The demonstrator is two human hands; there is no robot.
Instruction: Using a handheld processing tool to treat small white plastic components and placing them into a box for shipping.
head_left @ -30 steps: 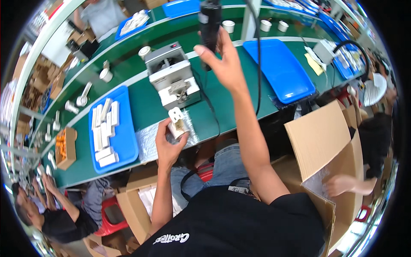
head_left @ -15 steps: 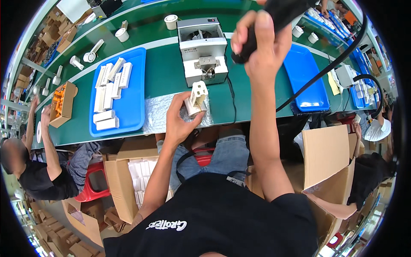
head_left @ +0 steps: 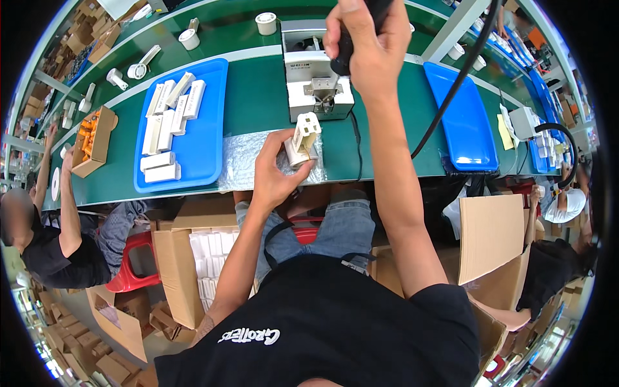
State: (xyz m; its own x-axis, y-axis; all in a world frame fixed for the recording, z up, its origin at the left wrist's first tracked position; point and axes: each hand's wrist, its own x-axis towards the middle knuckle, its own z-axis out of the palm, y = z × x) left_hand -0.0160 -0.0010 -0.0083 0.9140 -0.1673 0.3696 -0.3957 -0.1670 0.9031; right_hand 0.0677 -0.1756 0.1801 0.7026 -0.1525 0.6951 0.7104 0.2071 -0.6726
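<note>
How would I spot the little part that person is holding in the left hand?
Find the long green workbench and the grey machine at its middle. Just in front of it, over a sheet of bubble wrap, the left hand grips a small cream plastic part. Unlike the flat white pieces lying on the blue tray, it stands upright, with prongs on top.

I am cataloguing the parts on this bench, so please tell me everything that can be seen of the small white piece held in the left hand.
The white plastic part is a small blocky piece that looks like moulded plastic, cream-white, with a squarish head showing dark slots or openings and a rounder body below. It stands roughly upright, tilted a little. The left hand grips its lower body between thumb and fingers, above a clear bubble-wrap sheet at the near edge of the green bench. Its far side is hidden.
</note>
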